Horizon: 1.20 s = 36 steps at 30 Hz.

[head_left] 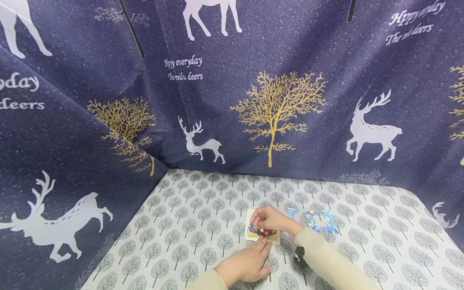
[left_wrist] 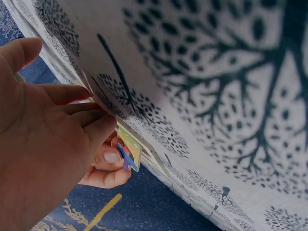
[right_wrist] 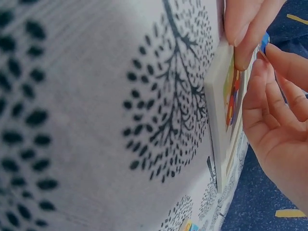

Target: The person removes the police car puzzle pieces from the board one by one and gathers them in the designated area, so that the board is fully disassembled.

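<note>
A small jigsaw puzzle in a pale tray (head_left: pixel 274 239) lies on the table, its lower part filled with a colourful picture. My right hand (head_left: pixel 273 220) is over the tray and pinches a puzzle piece (left_wrist: pixel 130 158) between thumb and fingers. The piece shows blue and yellow in the left wrist view and is tilted up from the tray. With fingers extended, my left hand (head_left: pixel 248 262) rests its fingertips on the tray's near edge. In the right wrist view, those fingertips (right_wrist: pixel 244 50) press on the picture beside the rim.
Several loose blue puzzle pieces (head_left: pixel 330 229) lie to the right of the tray, beyond my right forearm. A dark object (head_left: pixel 300 257) shows beside the right sleeve. The tree-print cloth (head_left: pixel 195 241) covers the table, and a dark blue deer-print curtain (head_left: pixel 217 100) hangs behind it.
</note>
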Tool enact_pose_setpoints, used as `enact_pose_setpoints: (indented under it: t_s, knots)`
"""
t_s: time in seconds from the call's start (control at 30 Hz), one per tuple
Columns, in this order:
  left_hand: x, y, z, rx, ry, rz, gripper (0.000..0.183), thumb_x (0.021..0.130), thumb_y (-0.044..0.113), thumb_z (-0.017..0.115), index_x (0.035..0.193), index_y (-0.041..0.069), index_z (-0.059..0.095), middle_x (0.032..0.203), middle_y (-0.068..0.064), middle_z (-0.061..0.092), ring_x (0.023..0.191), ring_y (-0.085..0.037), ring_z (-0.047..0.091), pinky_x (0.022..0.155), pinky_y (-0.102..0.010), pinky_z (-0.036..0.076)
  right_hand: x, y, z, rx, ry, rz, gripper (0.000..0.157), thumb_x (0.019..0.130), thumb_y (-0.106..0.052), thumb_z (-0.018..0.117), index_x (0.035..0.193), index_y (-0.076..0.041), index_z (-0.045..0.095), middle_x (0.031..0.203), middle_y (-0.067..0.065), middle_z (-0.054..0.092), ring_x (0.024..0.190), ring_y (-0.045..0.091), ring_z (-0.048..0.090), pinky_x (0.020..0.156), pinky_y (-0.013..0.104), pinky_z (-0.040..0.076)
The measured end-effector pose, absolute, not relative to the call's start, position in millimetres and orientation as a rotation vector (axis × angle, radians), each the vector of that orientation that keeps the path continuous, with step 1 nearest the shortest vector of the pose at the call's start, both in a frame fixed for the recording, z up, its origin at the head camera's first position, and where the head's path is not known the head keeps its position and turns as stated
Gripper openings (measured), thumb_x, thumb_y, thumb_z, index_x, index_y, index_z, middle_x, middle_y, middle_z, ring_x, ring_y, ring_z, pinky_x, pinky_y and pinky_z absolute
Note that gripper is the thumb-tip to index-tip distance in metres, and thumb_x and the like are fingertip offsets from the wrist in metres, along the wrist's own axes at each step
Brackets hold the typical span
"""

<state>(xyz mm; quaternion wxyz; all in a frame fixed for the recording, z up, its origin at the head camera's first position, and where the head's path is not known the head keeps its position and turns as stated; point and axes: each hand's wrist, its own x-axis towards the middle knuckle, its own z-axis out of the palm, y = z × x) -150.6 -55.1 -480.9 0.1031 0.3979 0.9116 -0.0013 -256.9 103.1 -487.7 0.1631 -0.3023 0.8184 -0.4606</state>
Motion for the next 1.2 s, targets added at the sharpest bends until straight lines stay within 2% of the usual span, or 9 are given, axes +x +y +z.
enact_pose_setpoints:
  t_s: [0.23,0.43,0.67,0.87,1.07,1.2]
  knots:
    - [-150.6,-55.5,-480.2,1.147,2.672,0.017,0.068,0.099,0.050,0.043,0.148,0.005,0.034,0.155,-0.012,0.029,0.144,-0.022,0.023,0.113,-0.030,0.030,-257.2,102.6,-488.1,-0.848,2.316,-1.371,0.011,0.082,0.002,0.067,0.094,0.000,0.067,0.082,0.012,0.069,0.072,0.017,0.063,0.066,0.022,0.052]
    - [-151.0,-56.2,-482.0,1.182,2.697,0.001,0.067,0.098,0.048,0.044,0.148,0.003,0.035,0.155,-0.014,0.029,0.143,-0.023,0.026,0.112,-0.029,0.031,-249.7,100.7,-470.9,-0.840,2.345,-1.391,0.015,0.081,0.010,0.062,0.096,0.006,0.065,0.084,0.021,0.067,0.076,0.027,0.064,0.067,0.026,0.053]
    - [-150.4,-55.9,-483.1,1.187,2.698,0.008,0.067,0.098,0.048,0.044,0.147,0.004,0.036,0.155,-0.013,0.028,0.143,-0.023,0.027,0.112,-0.029,0.032,-263.5,111.4,-480.8,-0.815,2.332,-1.421,0.018,0.080,0.007,0.065,0.097,0.000,0.067,0.083,0.010,0.068,0.073,0.015,0.063,0.066,0.026,0.056]
    - [-150.7,-54.8,-482.1,1.184,2.709,-0.003,0.067,0.098,0.048,0.045,0.147,0.004,0.036,0.156,-0.013,0.027,0.143,-0.023,0.027,0.112,-0.029,0.031,-266.1,121.1,-471.9,-0.809,2.323,-1.463,0.019,0.082,0.005,0.062,0.101,0.003,0.066,0.085,0.011,0.068,0.073,0.013,0.063,0.068,0.028,0.056]
    - [-150.2,-54.2,-481.9,1.178,2.718,-0.009,0.067,0.098,0.048,0.045,0.147,0.004,0.036,0.155,-0.013,0.029,0.142,-0.023,0.028,0.112,-0.029,0.031,-271.0,129.5,-465.6,-0.793,2.356,-1.467,0.015,0.087,-0.001,0.065,0.100,0.004,0.067,0.086,0.013,0.070,0.073,0.014,0.064,0.069,0.030,0.058]
    - [-150.3,-53.8,-481.9,1.171,2.721,-0.021,0.067,0.097,0.048,0.046,0.147,0.004,0.036,0.155,-0.013,0.029,0.142,-0.023,0.028,0.112,-0.028,0.030,-272.4,136.3,-462.8,-0.776,2.377,-1.466,0.017,0.086,-0.002,0.066,0.102,0.005,0.067,0.089,0.015,0.070,0.076,0.016,0.065,0.070,0.031,0.058]
